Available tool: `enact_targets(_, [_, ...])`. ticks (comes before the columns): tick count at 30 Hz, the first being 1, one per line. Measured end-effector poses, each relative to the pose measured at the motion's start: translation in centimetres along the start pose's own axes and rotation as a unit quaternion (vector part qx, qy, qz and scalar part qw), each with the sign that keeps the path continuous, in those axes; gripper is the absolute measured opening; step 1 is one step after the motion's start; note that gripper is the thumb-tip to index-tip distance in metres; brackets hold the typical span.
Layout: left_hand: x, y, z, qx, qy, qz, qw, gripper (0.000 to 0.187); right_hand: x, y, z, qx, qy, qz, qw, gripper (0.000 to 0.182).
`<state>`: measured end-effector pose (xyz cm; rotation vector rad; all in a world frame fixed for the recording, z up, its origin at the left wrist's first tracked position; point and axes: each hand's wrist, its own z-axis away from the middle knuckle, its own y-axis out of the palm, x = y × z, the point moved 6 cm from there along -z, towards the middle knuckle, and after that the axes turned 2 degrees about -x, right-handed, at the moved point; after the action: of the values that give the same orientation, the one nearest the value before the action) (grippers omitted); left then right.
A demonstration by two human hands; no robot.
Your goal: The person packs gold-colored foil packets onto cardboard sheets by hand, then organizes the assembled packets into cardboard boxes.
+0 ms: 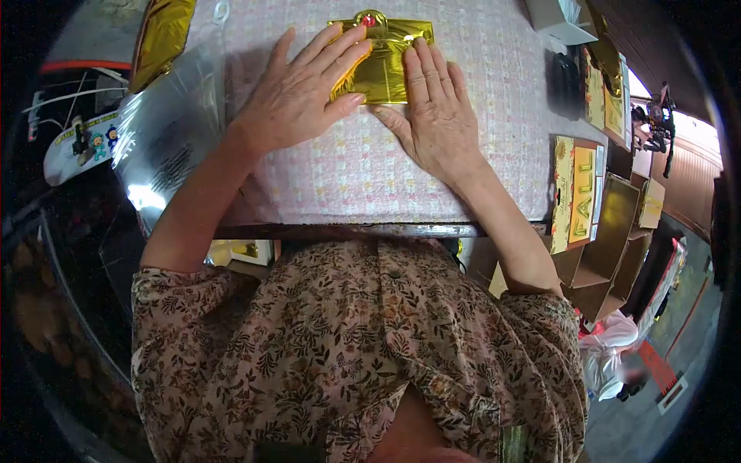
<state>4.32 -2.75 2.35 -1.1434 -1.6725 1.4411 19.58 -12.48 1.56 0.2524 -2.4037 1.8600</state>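
A shiny gold foil piece (386, 76), roughly rectangular, lies flat on the checked, padded cloth (347, 181). At its top edge is a rounded gold tab with a red spot (369, 21). My left hand (305, 89) rests over its left side, fingers stretched out and thumb toward the lower edge. Some orange-yellow shows beneath those fingers. On the right side of the foil lies my right hand (440, 108), flat with fingers extended, its thumb near the bottom edge. Neither hand grips anything. Parts of the foil are hidden under the fingers.
At the left are gold foil (166, 38) and a clear plastic sheet (174, 131). A white ring (221, 11) lies near the far edge. To the right stand a "FALL" card (579, 193), cardboard boxes (602, 239) and a white box (559, 19). Another person (610, 351) is at lower right.
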Motion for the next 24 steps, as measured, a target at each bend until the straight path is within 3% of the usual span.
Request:
enact_targets(8, [0.1,0.1,0.2,-0.013,0.004,-0.003,1.000,0.069,-2.5,-0.7,1.6,0.023,0.036,0.067,0.997,0.090])
enact_targets(13, [0.1,0.1,0.1,-0.012,0.011,-0.012,1.000,0.069,-0.6,-4.8,3.2,-0.023,0.083,0.079,0.993,0.097])
enact_targets(16, [-0.2,-0.3,-0.2,-0.004,0.020,-0.006,1.000,0.070,2.7,-3.3,3.0,0.009,-0.040,0.017,0.999,0.096])
enact_targets(24, [0.0,-0.2,-0.7,0.023,-0.002,0.029,0.999,0.071,1.9,0.0,3.4,-0.008,-0.019,-0.027,0.999,0.091])
